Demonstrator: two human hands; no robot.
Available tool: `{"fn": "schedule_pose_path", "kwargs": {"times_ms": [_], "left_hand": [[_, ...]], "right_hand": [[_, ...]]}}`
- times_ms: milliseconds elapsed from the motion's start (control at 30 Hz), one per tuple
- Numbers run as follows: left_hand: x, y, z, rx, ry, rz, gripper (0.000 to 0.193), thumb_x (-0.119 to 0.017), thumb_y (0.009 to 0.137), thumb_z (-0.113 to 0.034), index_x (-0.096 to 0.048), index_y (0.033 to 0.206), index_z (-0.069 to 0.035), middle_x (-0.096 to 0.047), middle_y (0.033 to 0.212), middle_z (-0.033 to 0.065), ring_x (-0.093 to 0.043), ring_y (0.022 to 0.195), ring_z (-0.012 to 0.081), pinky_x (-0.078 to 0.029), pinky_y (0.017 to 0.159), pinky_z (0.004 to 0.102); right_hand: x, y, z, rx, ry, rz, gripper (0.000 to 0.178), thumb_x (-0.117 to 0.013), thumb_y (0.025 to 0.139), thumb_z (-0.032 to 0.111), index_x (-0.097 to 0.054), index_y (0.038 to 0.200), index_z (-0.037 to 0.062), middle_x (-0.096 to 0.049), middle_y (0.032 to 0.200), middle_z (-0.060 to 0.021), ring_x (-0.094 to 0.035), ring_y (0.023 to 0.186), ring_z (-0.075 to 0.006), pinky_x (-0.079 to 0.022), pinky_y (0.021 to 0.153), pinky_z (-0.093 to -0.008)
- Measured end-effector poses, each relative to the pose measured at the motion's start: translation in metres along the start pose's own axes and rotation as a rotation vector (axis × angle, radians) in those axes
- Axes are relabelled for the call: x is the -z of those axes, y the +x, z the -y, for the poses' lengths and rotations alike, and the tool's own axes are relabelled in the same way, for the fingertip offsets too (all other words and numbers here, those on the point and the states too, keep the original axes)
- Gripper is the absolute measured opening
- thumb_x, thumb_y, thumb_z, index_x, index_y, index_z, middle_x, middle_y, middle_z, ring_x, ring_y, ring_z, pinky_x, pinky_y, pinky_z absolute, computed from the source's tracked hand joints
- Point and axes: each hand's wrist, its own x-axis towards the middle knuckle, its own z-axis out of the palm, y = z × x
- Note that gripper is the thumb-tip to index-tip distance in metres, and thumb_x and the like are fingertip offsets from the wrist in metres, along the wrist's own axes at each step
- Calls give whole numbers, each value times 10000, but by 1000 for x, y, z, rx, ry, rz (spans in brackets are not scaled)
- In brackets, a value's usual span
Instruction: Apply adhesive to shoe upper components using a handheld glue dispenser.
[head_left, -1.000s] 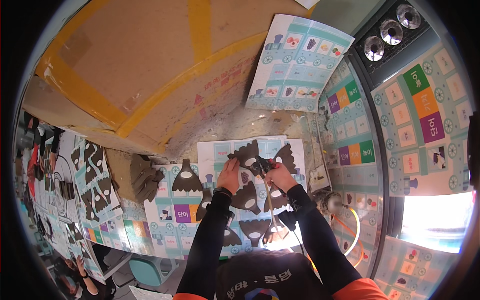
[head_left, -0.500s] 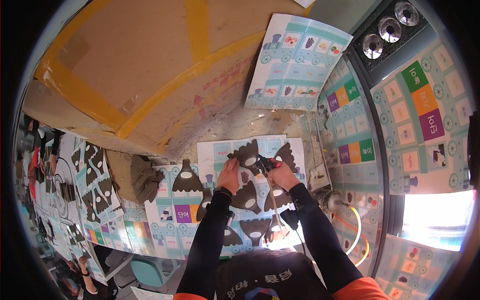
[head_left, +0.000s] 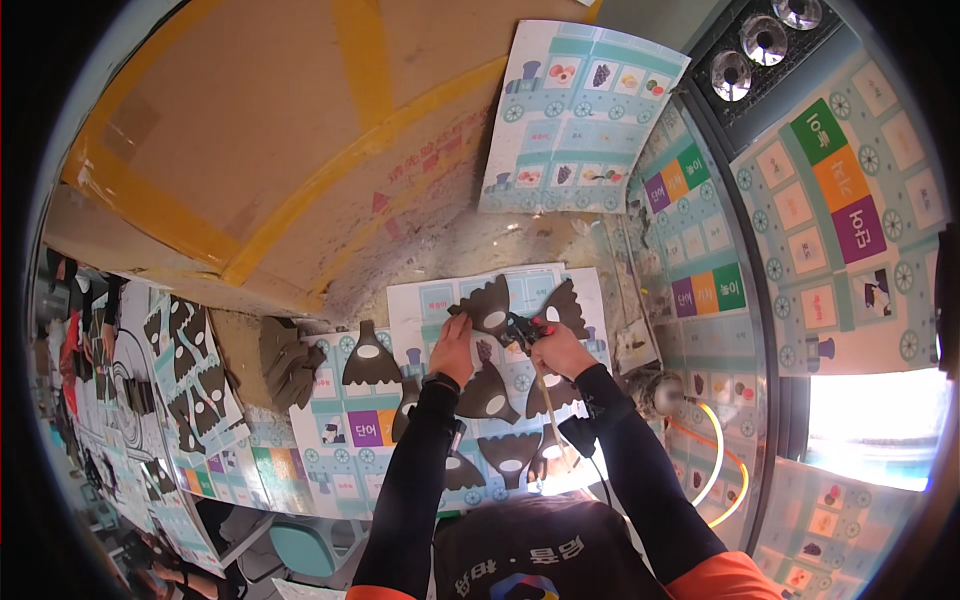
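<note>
In my right hand [head_left: 563,352] is a small black spray gun [head_left: 522,331] with a red part, and my fingers are wrapped round it. A tan hose [head_left: 546,405] trails from it toward my body. The gun's front end is close to a dark scalloped, skirt-shaped piece [head_left: 486,299] with a white oval on it. My left hand [head_left: 452,352] rests its outstretched fingertips on that piece's left edge. Similar dark pieces lie around both hands, among them one at the upper right [head_left: 566,307] and one below my hands [head_left: 487,393].
Printed sheets [head_left: 425,300] cover the work surface. To the left are another dark piece [head_left: 369,362] and a stack of dark pieces [head_left: 285,365]. A large taped cardboard box [head_left: 240,120] stands behind. Printed panels [head_left: 690,240] line the right side, near white and orange hoses [head_left: 716,450].
The view has shifted slightly. My hands stay in nearly the same place over the same dark piece, with the spray gun still in my right hand.
</note>
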Motion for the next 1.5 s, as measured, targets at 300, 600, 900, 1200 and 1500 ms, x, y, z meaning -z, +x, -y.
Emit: {"fn": "schedule_pose_path", "kwargs": {"times_ms": [300, 600, 900, 1200, 1500], "left_hand": [[-4, 1, 0, -8, 32, -1, 566, -539, 754, 41, -497, 1318, 40, -419, 1428, 140, -365, 1349, 324, -389, 1099, 367], [-6, 21, -58, -41, 45, -142, 421, -581, 744, -16, -624, 1162, -33, -550, 1229, 100, -491, 1173, 317, -430, 973, 428], [-71, 22, -99, -169, 162, 60, 366, -550, 798, -64, -602, 1147, 33, -542, 1253, 129, -504, 1171, 299, -452, 949, 403], [-73, 18, -88, -167, -32, 147, 475, -532, 761, 25, -544, 1234, 66, -492, 1326, 164, -462, 1235, 332, -411, 1055, 367], [-77, 14, -87, -169, -1, 144, 525, -548, 744, 5, -527, 1263, 72, -477, 1356, 179, -445, 1251, 322, -376, 1083, 359]], "right_hand": [[21, 6, -26, 61, -164, -128, 283, -603, 779, 152, -666, 1018, 14, -674, 708, -132, -684, 639, -216, -503, 536, -344], [86, -44, -19, -22, 178, -285, 310, -601, 721, 48, -609, 1026, -12, -689, 744, -91, -667, 670, -161, -468, 415, -292], [75, -19, -46, 3, 210, -289, 244, -581, 685, 49, -618, 915, -22, -638, 685, -100, -621, 533, -192, -473, 424, -322], [81, -18, -41, -118, -69, -182, 237, -588, 747, 85, -654, 943, -32, -633, 645, -127, -626, 556, -219, -471, 491, -357], [77, -14, -28, -66, -104, -251, 253, -596, 804, 108, -647, 1021, -13, -641, 674, -160, -661, 590, -262, -513, 600, -384]]}}
